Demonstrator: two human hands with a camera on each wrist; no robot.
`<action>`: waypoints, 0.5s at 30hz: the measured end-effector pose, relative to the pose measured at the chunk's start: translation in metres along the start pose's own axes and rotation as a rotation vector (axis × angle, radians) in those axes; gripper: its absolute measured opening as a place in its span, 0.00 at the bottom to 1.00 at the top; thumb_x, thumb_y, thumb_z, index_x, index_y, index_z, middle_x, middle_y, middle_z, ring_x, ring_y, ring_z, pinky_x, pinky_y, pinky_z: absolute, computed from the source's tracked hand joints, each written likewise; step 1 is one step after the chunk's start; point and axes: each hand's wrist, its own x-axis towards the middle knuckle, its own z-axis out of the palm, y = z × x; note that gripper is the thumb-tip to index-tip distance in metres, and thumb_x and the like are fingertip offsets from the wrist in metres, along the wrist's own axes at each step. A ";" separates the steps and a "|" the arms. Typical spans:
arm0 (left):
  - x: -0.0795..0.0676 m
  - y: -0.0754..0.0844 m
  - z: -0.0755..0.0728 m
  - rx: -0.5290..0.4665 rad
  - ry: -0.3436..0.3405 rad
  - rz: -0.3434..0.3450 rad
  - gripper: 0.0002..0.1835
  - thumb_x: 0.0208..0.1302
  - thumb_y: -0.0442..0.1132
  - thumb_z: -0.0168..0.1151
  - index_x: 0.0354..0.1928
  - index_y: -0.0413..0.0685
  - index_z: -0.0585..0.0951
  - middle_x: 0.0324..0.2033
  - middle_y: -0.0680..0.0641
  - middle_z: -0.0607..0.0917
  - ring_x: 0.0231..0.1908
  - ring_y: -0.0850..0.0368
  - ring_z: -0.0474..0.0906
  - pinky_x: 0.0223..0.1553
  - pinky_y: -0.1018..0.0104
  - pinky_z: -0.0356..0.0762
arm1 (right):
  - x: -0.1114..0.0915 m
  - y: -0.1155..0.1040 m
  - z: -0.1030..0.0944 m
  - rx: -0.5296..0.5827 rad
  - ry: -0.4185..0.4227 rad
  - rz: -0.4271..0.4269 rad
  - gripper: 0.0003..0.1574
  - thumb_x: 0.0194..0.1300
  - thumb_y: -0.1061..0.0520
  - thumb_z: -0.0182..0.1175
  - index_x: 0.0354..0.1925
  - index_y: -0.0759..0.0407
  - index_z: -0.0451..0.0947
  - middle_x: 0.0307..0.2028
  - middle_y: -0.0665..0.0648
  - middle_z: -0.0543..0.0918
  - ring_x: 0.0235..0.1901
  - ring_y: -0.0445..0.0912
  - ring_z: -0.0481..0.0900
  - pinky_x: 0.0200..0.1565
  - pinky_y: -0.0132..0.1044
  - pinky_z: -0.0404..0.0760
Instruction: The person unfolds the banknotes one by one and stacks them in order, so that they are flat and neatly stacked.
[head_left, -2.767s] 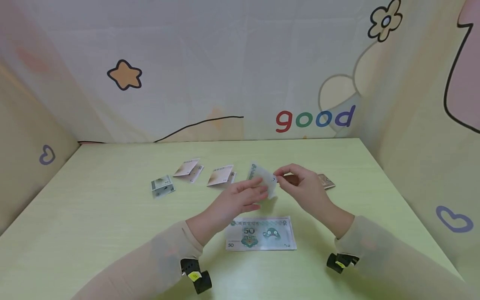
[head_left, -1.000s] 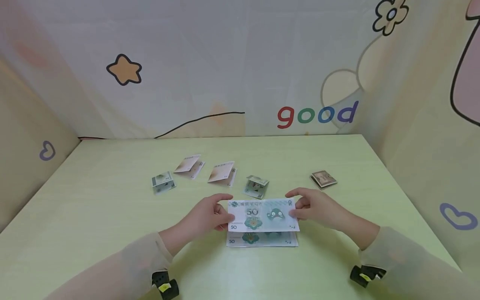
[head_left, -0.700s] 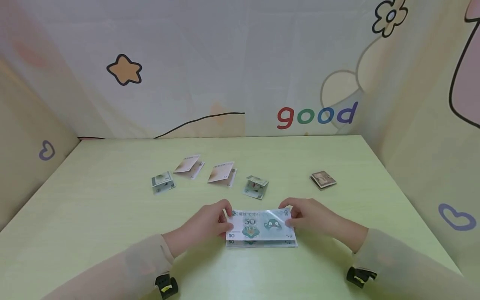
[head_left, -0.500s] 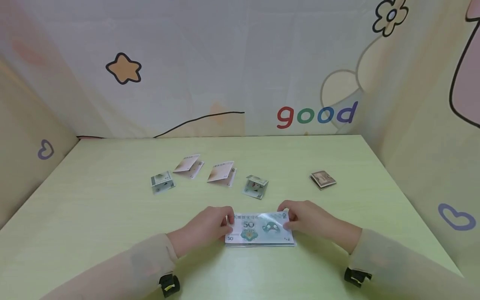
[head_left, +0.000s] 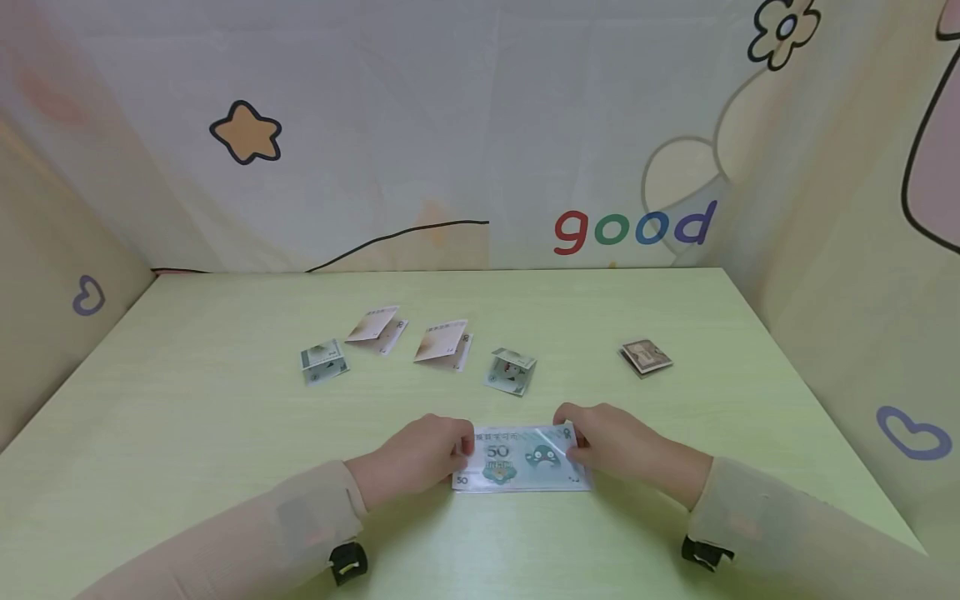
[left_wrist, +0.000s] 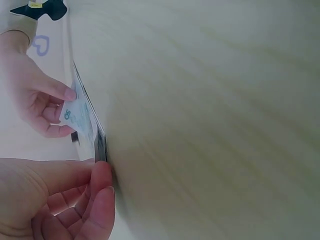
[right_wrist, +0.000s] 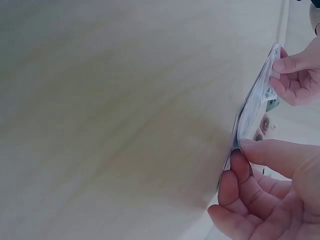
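A pale green play banknote marked 50 lies flat over a matching stack, whose lower edge peeks out beneath it. My left hand pinches its left end between thumb and fingers, covering that corner. At the opposite end my right hand pinches the note near its top right corner. The left wrist view shows the left thumb and fingertips at the thin edge of the notes. In the right wrist view the right thumb lies on the note's face, with curled fingers behind the edge.
Behind the hands stand folded notes: a green one at left, two pinkish ones, and another green one. A folded brown note lies to the right. Printed cloth walls enclose the pale green table.
The second green note was set down folded behind the stack. Both hands then took a 50 note by its ends and lowered it onto the stack; the left hand has shifted slightly right.
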 end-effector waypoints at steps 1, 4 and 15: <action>0.000 0.001 0.000 0.007 -0.001 0.002 0.03 0.61 0.31 0.60 0.35 0.45 0.78 0.27 0.53 0.77 0.23 0.61 0.70 0.24 0.72 0.69 | 0.000 0.000 0.000 0.003 -0.002 0.000 0.21 0.57 0.62 0.65 0.50 0.56 0.72 0.26 0.49 0.75 0.28 0.44 0.70 0.34 0.37 0.72; 0.000 0.002 0.000 0.019 -0.004 0.005 0.02 0.61 0.31 0.60 0.35 0.45 0.78 0.28 0.52 0.77 0.22 0.61 0.70 0.23 0.72 0.69 | 0.000 -0.001 0.001 0.011 -0.006 0.001 0.20 0.58 0.63 0.64 0.49 0.56 0.72 0.30 0.50 0.77 0.30 0.44 0.71 0.36 0.38 0.73; -0.002 0.009 0.001 0.417 0.017 0.093 0.10 0.60 0.38 0.64 0.44 0.51 0.81 0.31 0.52 0.79 0.25 0.60 0.69 0.25 0.70 0.69 | 0.000 -0.002 0.002 -0.129 0.021 0.003 0.21 0.57 0.60 0.66 0.50 0.59 0.75 0.38 0.53 0.78 0.34 0.45 0.72 0.41 0.42 0.76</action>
